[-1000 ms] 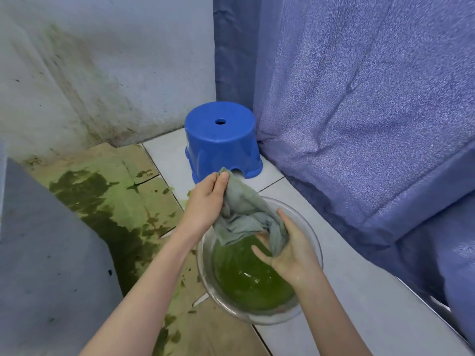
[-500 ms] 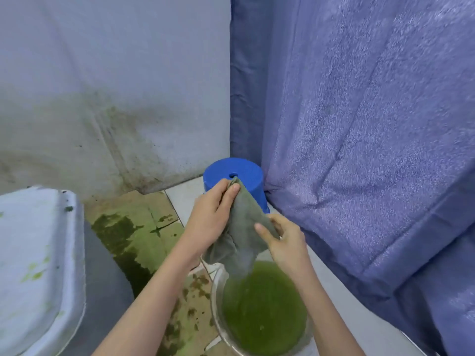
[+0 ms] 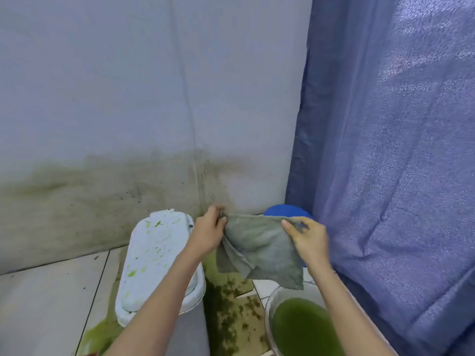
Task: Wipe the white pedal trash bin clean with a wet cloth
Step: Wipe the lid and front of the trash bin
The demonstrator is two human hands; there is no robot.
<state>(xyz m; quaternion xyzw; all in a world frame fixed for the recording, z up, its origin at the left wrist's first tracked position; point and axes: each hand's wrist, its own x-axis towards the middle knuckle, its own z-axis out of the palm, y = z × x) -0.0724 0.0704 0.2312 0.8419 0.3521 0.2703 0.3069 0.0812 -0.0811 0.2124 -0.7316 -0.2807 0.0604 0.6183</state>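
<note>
- A clear bowl (image 3: 268,308) of murky green water sits on the floor at the lower right, just beside a blue curtain (image 3: 390,150) that fills the right side of the view.
- The top of a blue stool (image 3: 285,210) shows behind the cloth, tucked against the curtain and the wall.
- The wall (image 3: 128,98) is pale, with a greenish-brown stain band along its lower part.
- The tiled floor (image 3: 38,299) carries dark green blotches between the bin and the bowl, and a green puddle at the bin's near left.
- The white pedal trash bin (image 3: 151,255) stands left of centre near the wall; its lid is shut and speckled with green smears. The left forearm crosses over its right edge.
- The grey cloth (image 3: 259,247) hangs spread in the air, right of the bin and above the stained floor, its lower corner just over the bowl's rim.
- The left hand (image 3: 208,232) pinches the cloth's upper left corner.
- The right hand (image 3: 309,240) pinches the upper right corner.
</note>
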